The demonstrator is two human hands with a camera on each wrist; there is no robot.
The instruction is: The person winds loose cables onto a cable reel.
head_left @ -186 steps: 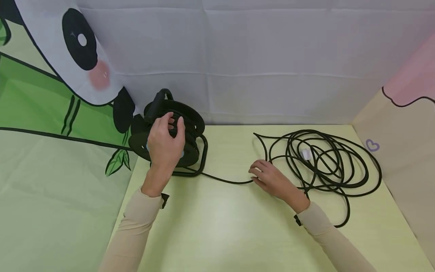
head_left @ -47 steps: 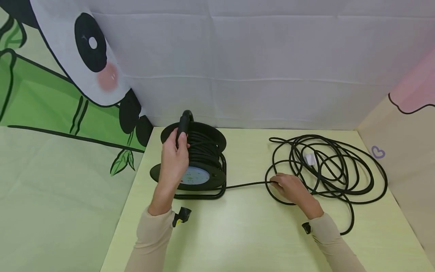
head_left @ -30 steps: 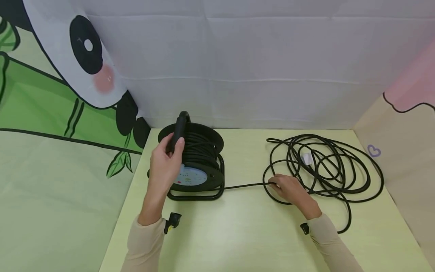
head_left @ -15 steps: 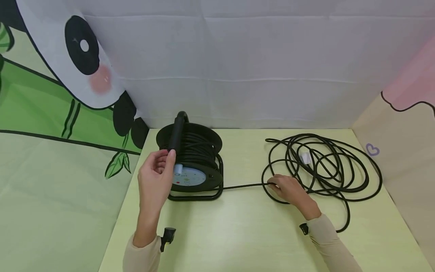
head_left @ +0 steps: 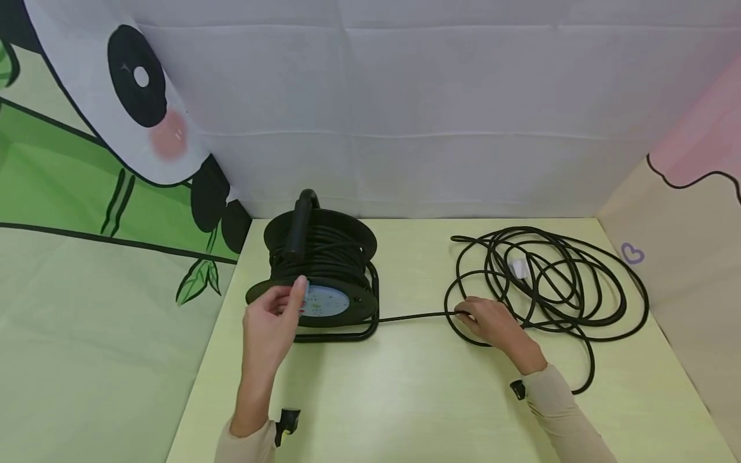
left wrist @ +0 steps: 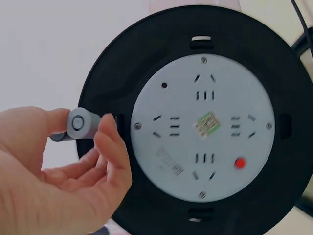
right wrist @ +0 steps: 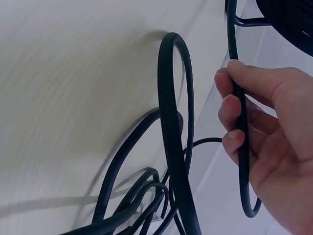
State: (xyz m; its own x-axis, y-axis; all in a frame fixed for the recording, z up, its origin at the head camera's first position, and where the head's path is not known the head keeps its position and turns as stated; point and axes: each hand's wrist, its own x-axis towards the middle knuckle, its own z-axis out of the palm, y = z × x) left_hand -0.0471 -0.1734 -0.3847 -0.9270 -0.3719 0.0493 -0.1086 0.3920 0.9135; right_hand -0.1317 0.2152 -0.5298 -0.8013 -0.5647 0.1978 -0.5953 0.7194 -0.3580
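Head view: the black cable reel (head_left: 361, 301) stands toward the left of the table on its tubular frame (head_left: 347, 335), handle (head_left: 299, 228) uppermost, and your left hand (head_left: 269, 328) covers much of what it holds. The left wrist view uncovers it: you have a grey knob (left wrist: 83, 124) pinched between thumb and fingers, at the reel's rim. Only that view gives you the round socket panel (left wrist: 205, 147) in detail, with its four groups of slots, red button (left wrist: 239, 163) and small sticker (left wrist: 208, 124); from your head it is a pale disc, partly hidden.

A single cable (head_left: 413, 317) runs from the reel along to your right hand (head_left: 492, 321). The right wrist view shows your thumb and fingers curled around it, a grip the head view mostly conceals, while only a corner of the reel appears there. Beyond that hand, the head view lays out the whole tangle of loose loops (right wrist: 167, 88), with a white piece (head_left: 520, 267) among them. Behind the table (head_left: 382, 405) hangs a pale cloth (head_left: 405, 116), panda-like print (head_left: 139, 83) on your left.
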